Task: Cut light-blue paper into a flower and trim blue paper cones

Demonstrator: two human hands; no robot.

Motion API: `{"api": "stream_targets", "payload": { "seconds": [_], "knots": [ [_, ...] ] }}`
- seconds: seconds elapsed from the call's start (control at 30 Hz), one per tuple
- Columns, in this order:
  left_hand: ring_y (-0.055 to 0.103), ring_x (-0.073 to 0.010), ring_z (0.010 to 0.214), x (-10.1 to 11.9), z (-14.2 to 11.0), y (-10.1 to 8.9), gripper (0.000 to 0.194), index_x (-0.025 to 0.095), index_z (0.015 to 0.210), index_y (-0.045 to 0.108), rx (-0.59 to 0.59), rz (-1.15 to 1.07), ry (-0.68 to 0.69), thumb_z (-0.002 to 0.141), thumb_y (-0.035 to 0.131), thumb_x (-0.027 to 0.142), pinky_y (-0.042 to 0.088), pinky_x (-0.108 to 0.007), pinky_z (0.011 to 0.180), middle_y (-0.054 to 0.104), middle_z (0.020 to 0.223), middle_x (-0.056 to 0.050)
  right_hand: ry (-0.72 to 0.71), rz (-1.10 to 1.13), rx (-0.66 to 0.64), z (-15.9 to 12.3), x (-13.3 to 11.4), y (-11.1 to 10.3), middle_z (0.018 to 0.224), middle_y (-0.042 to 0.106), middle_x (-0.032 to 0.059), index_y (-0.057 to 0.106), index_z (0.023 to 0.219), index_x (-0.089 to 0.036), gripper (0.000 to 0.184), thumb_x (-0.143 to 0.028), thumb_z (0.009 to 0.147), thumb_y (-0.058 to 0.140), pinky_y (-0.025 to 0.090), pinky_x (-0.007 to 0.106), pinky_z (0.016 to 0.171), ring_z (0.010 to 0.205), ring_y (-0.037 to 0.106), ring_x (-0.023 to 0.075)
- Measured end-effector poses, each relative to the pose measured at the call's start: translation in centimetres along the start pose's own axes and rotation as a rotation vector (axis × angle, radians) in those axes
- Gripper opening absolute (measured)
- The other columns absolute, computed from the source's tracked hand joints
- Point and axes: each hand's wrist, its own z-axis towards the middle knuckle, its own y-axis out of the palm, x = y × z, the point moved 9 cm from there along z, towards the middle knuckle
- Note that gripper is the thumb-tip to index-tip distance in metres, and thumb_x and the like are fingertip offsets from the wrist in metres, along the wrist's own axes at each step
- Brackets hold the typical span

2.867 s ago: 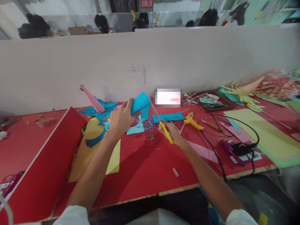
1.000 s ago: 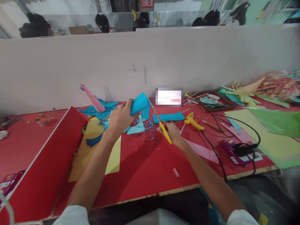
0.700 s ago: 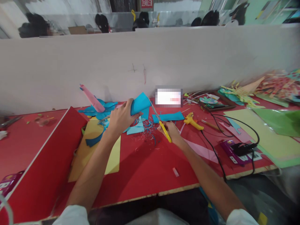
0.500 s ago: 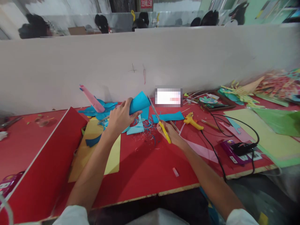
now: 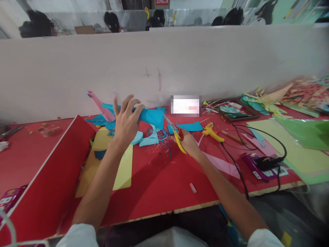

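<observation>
My left hand is over the back of the table with its fingers spread. A blue foam-like sheet lies beside its thumb and runs behind the hand; whether the palm touches it is hidden. My right hand grips scissors with yellow and red handles. Their blades point up and left, near the sheet's right end. A flat blue strip lies just behind the scissors. Between the hands are light-blue cut pieces and thin blue shavings. A pink cone rests among blue pieces at left.
A yellow glue gun with a black cord lies right of my right hand. Farther right are a purple power box and yellow sheets. A red divider stands at left, a white partition behind.
My left hand has shifted slightly left and its fingers have spread from around the curled blue sheet, which now looks flatter and lower. The scissors' handles have parted.
</observation>
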Motion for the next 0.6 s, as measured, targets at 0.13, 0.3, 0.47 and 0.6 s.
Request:
{"api": "stream_targets", "payload": {
  "seconds": [0.13,0.3,0.47,0.6],
  "knots": [
    [0.036,-0.0317,0.162,-0.1,0.1,-1.5,0.044,0.030,0.124,0.067,0.084,-0.068,-0.055,0.095,0.045,0.006,0.002,-0.071,0.134,0.063,0.151,-0.008,-0.174,-0.075,0.015,-0.3,-0.7,0.3,0.118,0.075,0.0163,0.067,0.117,-0.019,0.040,-0.041,0.087,0.081,0.054,0.043,0.096,0.113,0.071,0.0327],
    [0.035,-0.0335,0.162,-0.2,0.1,-1.3,0.045,0.032,0.126,0.068,0.068,-0.140,-0.055,0.095,0.046,0.007,0.003,-0.073,0.133,0.062,0.154,-0.007,-0.312,0.059,0.039,-0.5,-1.9,-1.1,0.116,0.076,0.0150,0.070,0.112,-0.022,0.029,-0.048,0.098,0.070,0.053,0.050,0.102,0.116,0.069,0.0340],
    [0.029,-0.0338,0.166,1.8,-0.2,1.0,0.031,0.030,0.119,0.071,-0.062,-0.248,0.062,0.101,0.052,0.015,0.006,-0.074,0.133,0.061,0.156,-0.007,-0.199,0.529,0.000,-0.7,-2.6,-2.5,0.115,0.078,0.0129,0.069,0.113,-0.024,0.053,-0.073,0.103,0.049,0.057,0.046,0.104,0.111,0.074,0.0286],
    [0.036,-0.0330,0.163,5.7,-1.2,3.7,0.021,0.028,0.108,0.073,-0.190,-0.322,0.278,0.107,0.052,0.024,0.003,-0.075,0.133,0.066,0.152,-0.006,-0.215,0.863,-0.266,-1.6,-4.7,0.8,0.139,0.073,0.0142,0.057,0.142,-0.028,0.080,-0.087,0.088,0.060,0.061,0.045,0.104,0.128,0.071,0.0299]
  ]
}}
